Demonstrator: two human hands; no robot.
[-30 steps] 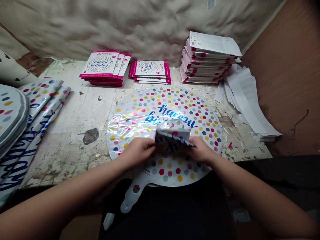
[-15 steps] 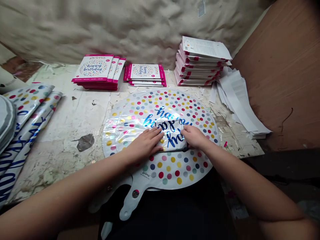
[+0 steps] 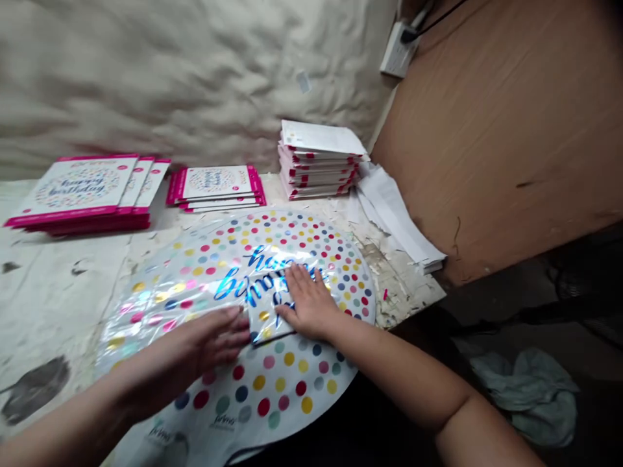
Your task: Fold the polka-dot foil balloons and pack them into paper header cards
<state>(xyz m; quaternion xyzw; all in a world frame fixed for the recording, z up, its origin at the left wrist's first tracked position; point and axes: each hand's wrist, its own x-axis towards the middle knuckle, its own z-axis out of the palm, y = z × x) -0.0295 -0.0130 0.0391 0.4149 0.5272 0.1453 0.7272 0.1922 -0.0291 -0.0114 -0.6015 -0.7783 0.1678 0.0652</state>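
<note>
A flat foil balloon (image 3: 287,379), white with coloured dots, lies spread over the front of the table. On its middle rests a smaller folded foil balloon (image 3: 272,327) with blue lettering and dots. My right hand (image 3: 311,301) presses flat on the folded balloon, its fingers spread. My left hand (image 3: 219,337) is turned on its side by the fold's left edge, fingers extended and a little blurred; I cannot tell whether it touches the foil. Part of the lettering is hidden under my right hand.
Behind lie printed pink-edged happy birthday packets (image 3: 82,188), a second packet pile (image 3: 217,185) and a tall stack of white packets (image 3: 318,165). Loose white paper sheets (image 3: 399,217) hang near the right table edge. A brown board (image 3: 501,143) stands at the right.
The view has swung right, so everything sits further left. My right hand went from pinching the fold's edge to lying flat. My left hand lifted off; the folded balloon looks narrower.
</note>
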